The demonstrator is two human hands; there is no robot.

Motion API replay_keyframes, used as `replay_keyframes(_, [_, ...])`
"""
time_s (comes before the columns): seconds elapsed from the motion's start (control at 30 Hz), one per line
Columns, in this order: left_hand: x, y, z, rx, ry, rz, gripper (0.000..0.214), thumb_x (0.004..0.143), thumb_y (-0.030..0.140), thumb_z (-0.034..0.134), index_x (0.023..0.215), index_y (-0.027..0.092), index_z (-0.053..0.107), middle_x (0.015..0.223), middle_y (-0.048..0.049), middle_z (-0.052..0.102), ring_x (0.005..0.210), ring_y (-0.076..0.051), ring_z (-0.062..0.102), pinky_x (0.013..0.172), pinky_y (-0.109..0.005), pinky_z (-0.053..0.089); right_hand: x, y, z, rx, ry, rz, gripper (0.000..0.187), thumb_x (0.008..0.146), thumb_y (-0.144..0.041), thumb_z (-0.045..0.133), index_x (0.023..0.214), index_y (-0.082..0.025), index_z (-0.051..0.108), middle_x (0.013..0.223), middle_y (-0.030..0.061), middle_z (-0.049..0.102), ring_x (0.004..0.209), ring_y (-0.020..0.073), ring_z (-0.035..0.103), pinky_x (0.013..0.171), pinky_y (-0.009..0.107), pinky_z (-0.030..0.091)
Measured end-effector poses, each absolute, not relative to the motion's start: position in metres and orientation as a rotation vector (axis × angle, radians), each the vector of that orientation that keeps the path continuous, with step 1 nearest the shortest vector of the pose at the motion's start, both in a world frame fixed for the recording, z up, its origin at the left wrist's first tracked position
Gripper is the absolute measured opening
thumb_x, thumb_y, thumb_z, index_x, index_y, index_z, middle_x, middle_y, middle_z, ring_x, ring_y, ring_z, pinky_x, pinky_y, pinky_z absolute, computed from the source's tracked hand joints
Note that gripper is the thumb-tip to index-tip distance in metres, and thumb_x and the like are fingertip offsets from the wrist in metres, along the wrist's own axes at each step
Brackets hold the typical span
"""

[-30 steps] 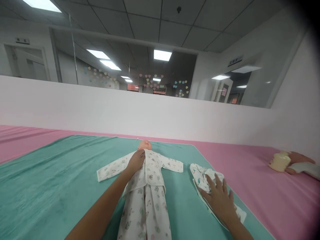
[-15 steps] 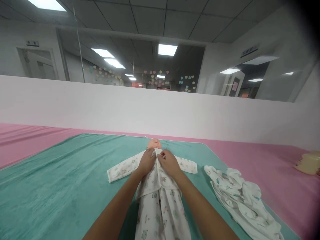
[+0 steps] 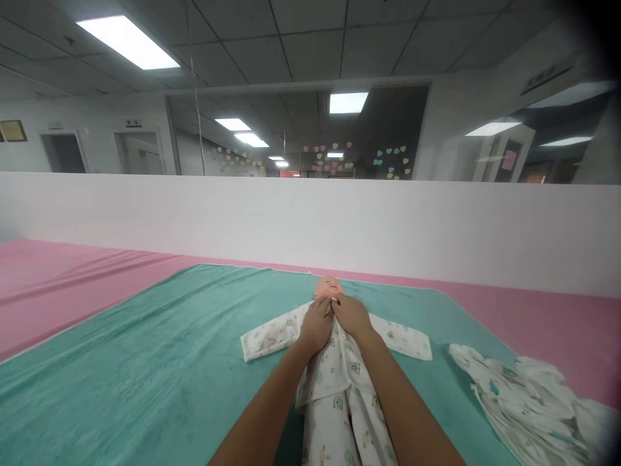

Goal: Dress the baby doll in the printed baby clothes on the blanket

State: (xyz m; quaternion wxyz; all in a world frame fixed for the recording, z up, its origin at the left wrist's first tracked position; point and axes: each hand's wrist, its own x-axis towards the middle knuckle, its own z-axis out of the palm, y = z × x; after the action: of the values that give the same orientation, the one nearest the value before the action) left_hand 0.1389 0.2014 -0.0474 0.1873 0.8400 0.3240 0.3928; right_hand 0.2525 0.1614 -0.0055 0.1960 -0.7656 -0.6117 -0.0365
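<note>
blanket [image 3: 174, 349] carries shirt [image 3: 331, 364] (left grip [image 3: 317, 323], right grip [image 3: 352, 316] atop).

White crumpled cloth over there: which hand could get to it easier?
Probably the right hand: the cloth lies on that side, closer to it. The left hand would have to reach across the right arm. Both hands are at the neck of the printed shirt.

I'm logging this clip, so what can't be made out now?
All in the head view:
Shirt: neckline mostly hidden by the left hand and right hand.
Trousers: lower ends cut off by the bottom edge.
Crumpled white cloth: cut off by the bottom edge.
Wall sign: lettering too small.
</note>
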Motion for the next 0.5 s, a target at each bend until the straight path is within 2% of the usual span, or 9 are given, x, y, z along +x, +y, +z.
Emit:
replay_keyframes(0.17, [0.138, 0.193, -0.040, 2.367, 0.924, 1.062, 0.044, 0.078, 0.017, 0.037, 0.120, 0.021, 0.051, 0.124, -0.0048, 0.052, 0.115, -0.019, 0.043, 0.100, -0.033, 0.032, 0.260, 0.162, -0.012, -2.109, -1.686, -0.120, 0.033, 0.090, -0.034, 0.027, 0.085, -0.019, 0.056, 0.087, 0.0066, 0.064, 0.080, 0.0179, 0.057, 0.061, 0.026, 0.029])
replay_keyframes(0.5, [0.137, 0.192, -0.040, 2.340, 0.964, 1.048, 0.048, 0.079, 0.019, 0.037, 0.126, 0.022, 0.048, 0.128, -0.0045, 0.049, 0.119, -0.019, 0.040, 0.102, -0.032, 0.031, 0.264, 0.165, -0.016, -2.066, -1.593, -0.074, 0.032, 0.089, -0.035, 0.028, 0.078, -0.019, 0.054, 0.083, 0.0049, 0.064, 0.076, 0.0172, 0.056, 0.057, 0.026, 0.025])
